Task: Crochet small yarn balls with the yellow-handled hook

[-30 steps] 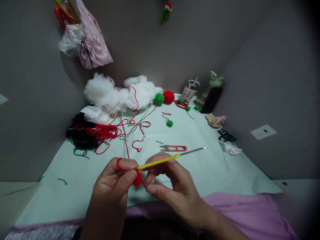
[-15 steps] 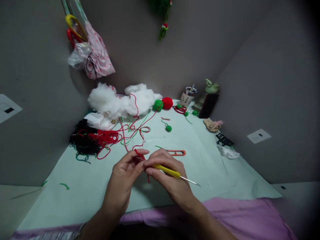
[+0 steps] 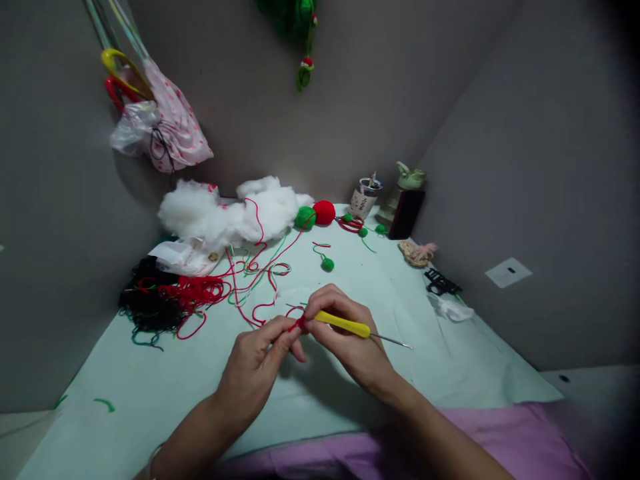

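A crochet hook (image 3: pixel 345 324) with a yellow handle and metal ends lies in my right hand (image 3: pixel 357 343), which is closed around it. One hooked metal end points right, past the handle. My left hand (image 3: pixel 255 360) pinches a small piece of red yarn work (image 3: pixel 299 324) between thumb and fingers. Both hands' fingertips meet at this piece, above the table. A red strand (image 3: pixel 244 316) trails from behind the left fingers toward the tangle at the back left. Fingers hide part of the small red piece.
White stuffing (image 3: pixel 230 213) lies at the back, beside a green yarn ball (image 3: pixel 305 218) and a red yarn ball (image 3: pixel 325 213). Tangled red yarn (image 3: pixel 200 292) and black yarn (image 3: pixel 150 303) lie left. Red-handled scissors (image 3: pixel 351 225), a pen cup (image 3: pixel 364 198) and a dark phone-like slab (image 3: pixel 407 215) stand behind.
My hands have shifted slightly, and the left hand has turned so its fingers now pinch the red piece from below. The orange snips are now hidden behind the right hand. The view has shifted.
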The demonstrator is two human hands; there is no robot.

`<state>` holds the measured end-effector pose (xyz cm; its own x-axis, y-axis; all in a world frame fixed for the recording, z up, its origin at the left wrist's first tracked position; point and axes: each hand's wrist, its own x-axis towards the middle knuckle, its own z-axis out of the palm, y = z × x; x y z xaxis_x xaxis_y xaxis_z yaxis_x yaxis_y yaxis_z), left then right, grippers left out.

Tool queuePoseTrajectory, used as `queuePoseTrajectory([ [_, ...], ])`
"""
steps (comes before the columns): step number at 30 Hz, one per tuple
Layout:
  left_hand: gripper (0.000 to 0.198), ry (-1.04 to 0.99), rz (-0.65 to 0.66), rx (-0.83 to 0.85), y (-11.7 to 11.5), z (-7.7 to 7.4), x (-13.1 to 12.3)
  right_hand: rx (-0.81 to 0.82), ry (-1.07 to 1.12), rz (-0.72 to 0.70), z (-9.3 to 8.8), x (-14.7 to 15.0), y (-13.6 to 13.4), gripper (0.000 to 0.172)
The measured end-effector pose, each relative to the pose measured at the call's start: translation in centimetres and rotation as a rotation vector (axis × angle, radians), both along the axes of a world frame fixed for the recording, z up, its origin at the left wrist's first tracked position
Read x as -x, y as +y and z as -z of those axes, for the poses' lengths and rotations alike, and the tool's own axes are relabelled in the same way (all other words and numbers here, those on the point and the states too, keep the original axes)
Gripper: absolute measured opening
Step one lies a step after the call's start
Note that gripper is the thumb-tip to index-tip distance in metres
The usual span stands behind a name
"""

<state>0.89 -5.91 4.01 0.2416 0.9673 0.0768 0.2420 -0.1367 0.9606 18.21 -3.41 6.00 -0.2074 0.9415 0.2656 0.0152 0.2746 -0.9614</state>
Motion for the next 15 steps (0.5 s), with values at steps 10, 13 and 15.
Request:
queuePoseTrajectory([
  [10, 0.041, 0.114, 0.132, 0.049, 3.4, 0.6, -0.2, 0.123, 0.061, -0.128, 1.0, -1.1, 2.6, 0.005],
  [13, 0.042, 0.165, 0.132, 0.006, 4.5, 0.8, -0.3, 0.065, -0.053, -0.055, 1.3, -1.4, 3.1, 0.007],
  [15, 0.042, 0.197, 0.149, -0.026, 5.0, 1.0, -0.4, 0.086, -0.099, -0.048, 1.6, -1.6, 3.3, 0.008],
])
